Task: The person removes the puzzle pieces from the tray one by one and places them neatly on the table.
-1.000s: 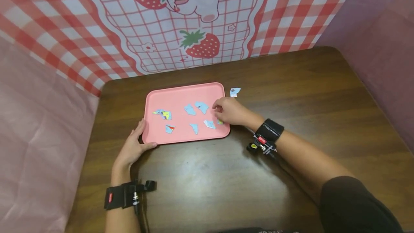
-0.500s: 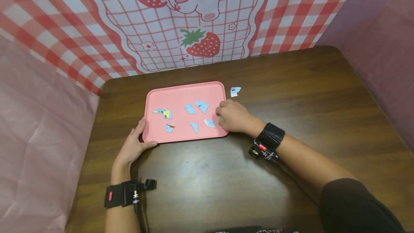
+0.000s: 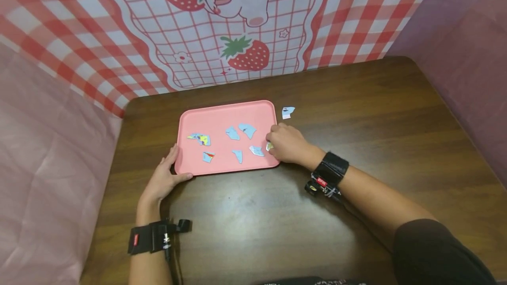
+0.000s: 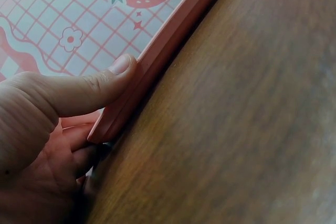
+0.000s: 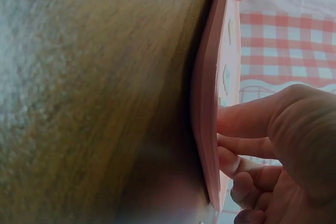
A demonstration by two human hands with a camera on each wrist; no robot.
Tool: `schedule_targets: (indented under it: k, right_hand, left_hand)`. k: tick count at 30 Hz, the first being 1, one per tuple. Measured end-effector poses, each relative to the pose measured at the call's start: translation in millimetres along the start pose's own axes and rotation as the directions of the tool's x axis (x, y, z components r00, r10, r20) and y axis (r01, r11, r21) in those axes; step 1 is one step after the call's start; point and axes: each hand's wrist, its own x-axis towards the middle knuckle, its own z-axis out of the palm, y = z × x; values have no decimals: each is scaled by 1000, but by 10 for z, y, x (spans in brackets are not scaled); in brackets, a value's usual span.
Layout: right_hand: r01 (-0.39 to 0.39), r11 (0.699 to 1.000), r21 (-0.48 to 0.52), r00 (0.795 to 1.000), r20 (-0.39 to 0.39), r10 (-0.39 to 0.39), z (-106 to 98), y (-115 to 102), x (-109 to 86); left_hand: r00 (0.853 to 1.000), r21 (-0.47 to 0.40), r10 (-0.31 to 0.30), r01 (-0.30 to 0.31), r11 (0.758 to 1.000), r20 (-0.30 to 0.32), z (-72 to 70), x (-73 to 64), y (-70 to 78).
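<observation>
Tray: one, pink [image 3: 222, 115], flat on the table [image 3: 269, 219].
Pieces: eight shapes counted, seven on the tray and one off it; the left yellow-and-blue shape [image 3: 199, 139] may be more than one, too small to tell.
On the tray: two blue pieces side by side, a left one [image 3: 232, 133] and a rounded one [image 3: 247, 130]; nearer the person, a narrow blue piece [image 3: 237, 156] and a pale piece [image 3: 256, 150]; at left, a red-marked piece [image 3: 208, 157] below the yellow-and-blue shape.
Off the tray: one blue-and-white piece [image 3: 288, 112], just beyond the right rim.
Right hand [image 3: 290, 144]: fingers curled down, thumb and fingertips pinching the yellow-green piece [image 3: 270, 146] at the tray's right end.
Left hand [image 3: 161, 179]: thumb and fingers spread about the tray's near left corner, thumb resting on the near rim, fingers along the left side.
In the way: the right hand covers most of its piece and part of the right rim; the left covers the near corner.
Wristbands: two, black, left [image 3: 144, 239] and right [image 3: 332, 168], each bearing a small camera.
Sleeve: one dark [image 3: 435, 250], right arm.
Behind: checked cloth [image 3: 348, 16], two strawberries in the head view.
Sides: two pinkish drapes, left [image 3: 43, 170] and right [image 3: 455, 47].
</observation>
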Motion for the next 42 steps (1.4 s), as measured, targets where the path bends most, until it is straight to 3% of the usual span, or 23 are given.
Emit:
schedule_targets:
  k: [13, 19, 23, 29, 35, 42]
  right_hand:
    - [-53, 986, 156, 999, 17, 51, 35, 0, -62]
    - [-47, 945, 324, 998, -27, 59, 47, 24, -60]
    - [-82, 875, 477, 991, -53, 122, 39, 69, -46]
    - [-144, 732, 666, 976, -27, 216, 20, 160, -39]
    - [-151, 631, 761, 964, -27, 263, -21, 229, -46]
    - [-174, 485, 857, 940, -3, 342, -44, 285, -51]
  left_hand:
    - [1000, 8, -16, 16, 1000, 3, 34, -35, -44]
    - [1000, -6, -15, 15, 1000, -7, 48, -45, -35]
    - [1000, -11, -16, 16, 1000, -19, 57, -55, -32]
    - [1000, -15, -21, 21, 1000, -12, 56, -50, -29]
    - [1000, -8, -26, 26, 1000, -7, 40, -12, -16]
    - [1000, 4, -26, 26, 1000, 2, -1, 12, 6]
